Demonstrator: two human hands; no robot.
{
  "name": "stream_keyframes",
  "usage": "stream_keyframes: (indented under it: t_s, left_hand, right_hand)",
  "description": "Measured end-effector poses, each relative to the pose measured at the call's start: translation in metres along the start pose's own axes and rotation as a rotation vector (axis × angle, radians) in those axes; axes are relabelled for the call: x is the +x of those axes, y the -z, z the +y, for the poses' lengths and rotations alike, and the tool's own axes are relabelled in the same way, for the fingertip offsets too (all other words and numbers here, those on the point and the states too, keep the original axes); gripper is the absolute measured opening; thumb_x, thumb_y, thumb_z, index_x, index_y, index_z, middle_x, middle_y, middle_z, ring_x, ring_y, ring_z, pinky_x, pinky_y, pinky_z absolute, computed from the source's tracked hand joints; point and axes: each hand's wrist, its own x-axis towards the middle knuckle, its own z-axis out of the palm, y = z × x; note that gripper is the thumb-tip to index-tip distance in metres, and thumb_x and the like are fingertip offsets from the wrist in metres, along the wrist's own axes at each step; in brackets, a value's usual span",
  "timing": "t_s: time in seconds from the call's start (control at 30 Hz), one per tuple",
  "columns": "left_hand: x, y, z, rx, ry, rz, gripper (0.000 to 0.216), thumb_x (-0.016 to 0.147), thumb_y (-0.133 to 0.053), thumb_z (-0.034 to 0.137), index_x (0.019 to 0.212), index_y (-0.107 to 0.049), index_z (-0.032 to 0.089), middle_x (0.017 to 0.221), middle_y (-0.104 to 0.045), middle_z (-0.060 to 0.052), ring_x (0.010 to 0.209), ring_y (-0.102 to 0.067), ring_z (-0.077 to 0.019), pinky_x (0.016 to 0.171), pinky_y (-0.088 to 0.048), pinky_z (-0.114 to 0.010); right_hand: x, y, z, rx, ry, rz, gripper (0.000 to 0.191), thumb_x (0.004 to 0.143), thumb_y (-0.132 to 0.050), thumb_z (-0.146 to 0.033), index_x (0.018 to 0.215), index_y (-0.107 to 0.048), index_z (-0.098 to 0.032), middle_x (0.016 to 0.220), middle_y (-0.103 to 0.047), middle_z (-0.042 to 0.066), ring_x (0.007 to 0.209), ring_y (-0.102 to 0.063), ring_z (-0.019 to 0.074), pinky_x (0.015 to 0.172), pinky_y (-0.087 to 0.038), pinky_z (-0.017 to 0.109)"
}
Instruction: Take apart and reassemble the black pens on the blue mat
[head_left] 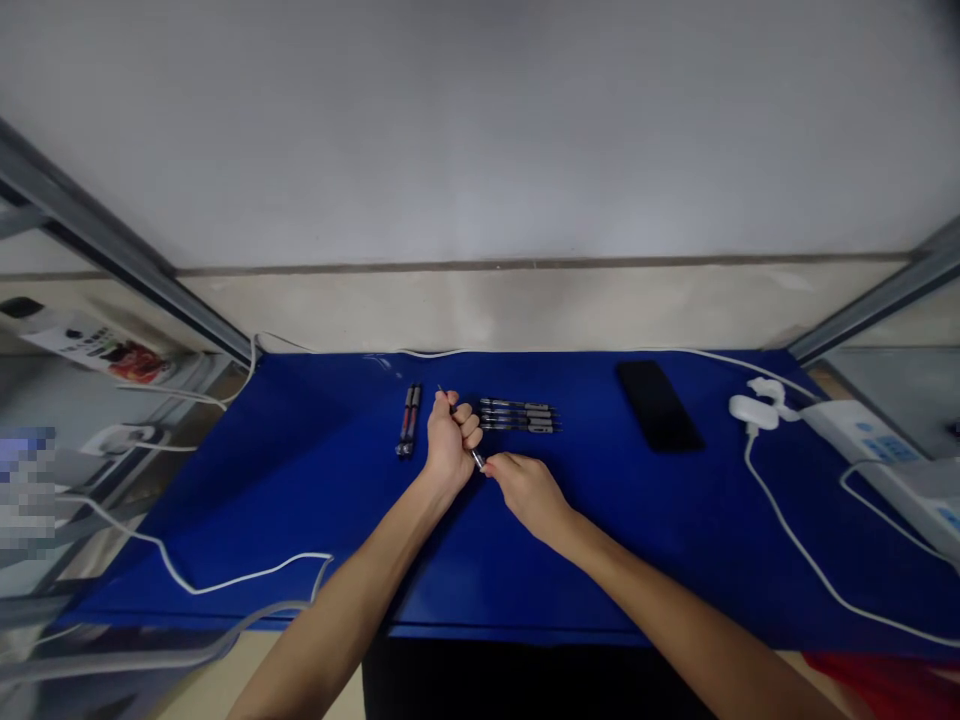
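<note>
My left hand is wrapped in a fist around a pen, whose thin tip pokes out above the thumb. At the pen's lower end, the fingers of my right hand are pinched together on it. Just right of my left fist, several dark pens with grey grips lie side by side, their tips pointing right. Two more pens, one with some red on it, lie together to the left of that fist. My fingers hide the middle of the held pen.
A black phone lies to the right on the blue tabletop. Farther right are a white charger with a cable and a white power strip. A white cable crosses the left side. A labelled bottle lies beyond the left frame.
</note>
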Motion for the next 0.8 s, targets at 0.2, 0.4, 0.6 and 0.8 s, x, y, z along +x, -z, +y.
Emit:
stream_keyframes:
  t_s: [0.2, 0.4, 0.6, 0.8]
  left_hand:
    - [-0.002, 0.005, 0.004, -0.152, 0.062, -0.177, 0.019, 0.100, -0.043, 0.030, 0.085, -0.048, 0.019, 0.058, -0.029, 0.008, 0.038, -0.025, -0.0039, 0.036, -0.021, -0.015]
    - [-0.011, -0.002, 0.000, -0.055, 0.005, -0.373, 0.012, 0.091, -0.061, 0.028, 0.091, -0.053, 0.020, 0.078, -0.052, 0.002, 0.068, -0.054, -0.0092, 0.069, -0.049, -0.022]
    - [-0.015, -0.003, -0.005, 0.142, -0.002, -0.451, 0.016, 0.089, -0.063, 0.031, 0.093, -0.056, 0.017, 0.091, -0.060, -0.003, 0.073, -0.060, -0.0118, 0.070, -0.050, -0.025]
    - [-0.009, 0.000, 0.000, 0.332, -0.125, -0.429, 0.024, 0.088, -0.064, 0.036, 0.096, -0.061, 0.013, 0.086, -0.066, -0.007, 0.081, -0.068, -0.0187, 0.077, -0.052, -0.030]
  right_hand:
    - [0.005, 0.018, -0.001, 0.202, -0.036, -0.022, 0.027, 0.094, -0.056, -0.036, 0.113, -0.061, -0.017, 0.080, -0.063, 0.003, 0.064, -0.056, 0.0135, 0.064, -0.046, 0.027]
    - [0.006, 0.025, -0.007, 0.604, -0.185, -0.128, 0.025, 0.094, -0.053, -0.042, 0.100, -0.059, -0.018, 0.076, -0.060, 0.001, 0.062, -0.056, 0.0118, 0.057, -0.044, 0.024]
    - [0.008, 0.023, -0.002, 0.554, -0.324, 0.017, 0.028, 0.097, -0.045, -0.040, 0.084, -0.057, -0.018, 0.061, -0.052, -0.003, 0.053, -0.049, 0.0108, 0.054, -0.039, 0.024]
    - [0.011, 0.028, 0.001, 0.451, -0.291, 0.082, 0.033, 0.099, -0.041, -0.039, 0.103, -0.064, -0.016, 0.068, -0.057, 0.000, 0.057, -0.050, 0.0128, 0.054, -0.039, 0.024]
